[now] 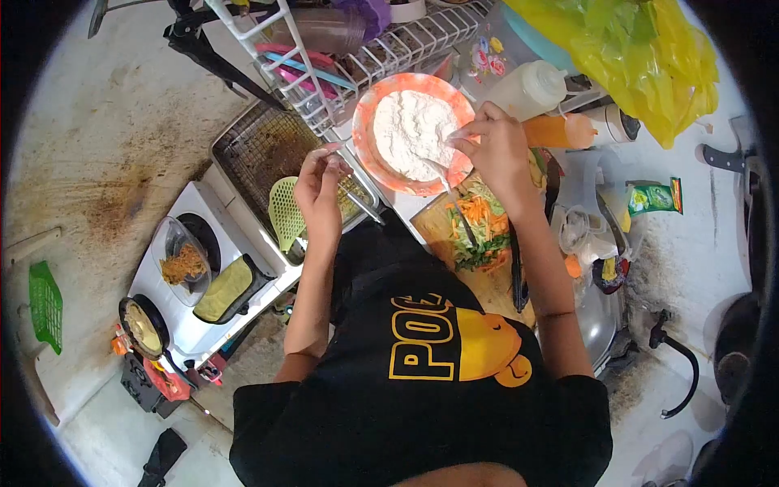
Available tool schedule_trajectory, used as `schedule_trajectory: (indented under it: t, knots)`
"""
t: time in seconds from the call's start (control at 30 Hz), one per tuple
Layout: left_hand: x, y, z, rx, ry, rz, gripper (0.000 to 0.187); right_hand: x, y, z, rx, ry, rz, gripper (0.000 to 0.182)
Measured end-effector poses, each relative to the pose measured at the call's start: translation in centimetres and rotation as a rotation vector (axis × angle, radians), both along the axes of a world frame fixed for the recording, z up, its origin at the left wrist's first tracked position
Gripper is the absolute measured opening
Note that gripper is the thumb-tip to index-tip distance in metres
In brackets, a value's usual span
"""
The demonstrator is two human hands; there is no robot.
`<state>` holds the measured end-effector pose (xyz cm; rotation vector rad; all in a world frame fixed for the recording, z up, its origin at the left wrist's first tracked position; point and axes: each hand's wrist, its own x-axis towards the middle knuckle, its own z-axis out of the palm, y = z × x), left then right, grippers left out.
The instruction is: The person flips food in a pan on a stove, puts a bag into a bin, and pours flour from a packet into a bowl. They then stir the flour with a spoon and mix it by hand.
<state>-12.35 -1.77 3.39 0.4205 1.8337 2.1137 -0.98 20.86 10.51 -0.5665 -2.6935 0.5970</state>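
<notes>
A bowl with a mottled orange rim, full of white flour, stands on the counter in front of me. A spoon leans in the flour, its handle over the near rim. My right hand is above the bowl's right side, thumb and fingertips pinched together at the flour's edge; what they hold, if anything, is hidden. To the left of the bowl, my left hand hovers with loosely curled fingers apart, nothing visible in it. Beside it is a green slotted turner on a wire-racked tray.
Chopped carrots and greens lie on a wooden board right of the bowl. Squeeze bottles and a yellow plastic bag stand behind. At left, a white stove carries a clear container and a small pan.
</notes>
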Motion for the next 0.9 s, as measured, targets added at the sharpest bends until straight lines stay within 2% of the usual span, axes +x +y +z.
schedule_trajectory:
  t: [0.13,0.2,0.33,0.4,0.53,0.63,0.67,0.73,0.8,0.87,0.9]
  knots:
    - [0.1,0.2,0.5,0.041,-0.051,-0.037,0.021,1.1,-0.4,0.0,0.0,0.013,-0.061,0.021]
    - [0.1,0.2,0.6,0.044,-0.046,-0.049,0.021,1.5,-0.4,0.0,-0.111,0.037,-0.123,0.015]
    - [0.4,0.0,0.6,0.038,-0.045,-0.046,0.02,2.3,0.2,0.2,-0.034,0.113,-0.101,0.016]
    - [0.5,-0.2,0.6,0.05,-0.051,-0.049,0.02,2.6,0.3,0.0,-0.174,0.076,-0.157,0.018]
    - [0.9,-0.7,0.4,0.086,-0.042,-0.042,0.02,2.7,-0.4,-0.6,-0.252,0.171,-0.156,0.018]
    - [0.8,-1.9,0.2,0.021,0.053,0.027,0.026,2.4,-1.4,-0.8,-0.296,0.113,-0.236,0.016]
    - [1.1,-2.4,0.1,0.014,0.01,0.038,0.027,2.4,-1.4,-1.7,-0.304,0.184,-0.22,0.016]
    - [1.1,-3.1,-0.9,-0.061,0.096,0.02,0.028,2.7,-1.8,-2.5,-0.297,0.273,-0.227,0.016]
    - [1.6,-3.2,-2.2,-0.024,0.08,-0.048,0.029,3.5,-2.3,-2.4,-0.545,0.407,-0.258,0.014]
    - [2.9,-2.8,-2.1,0.022,-0.167,-0.088,0.024,5.4,-2.4,-1.7,-0.587,0.4,-0.296,0.014]
    - [3.3,-2.5,-3.2,0.072,-0.141,-0.098,0.024,6.3,-2.4,-2.3,-0.795,0.494,-0.312,0.014]
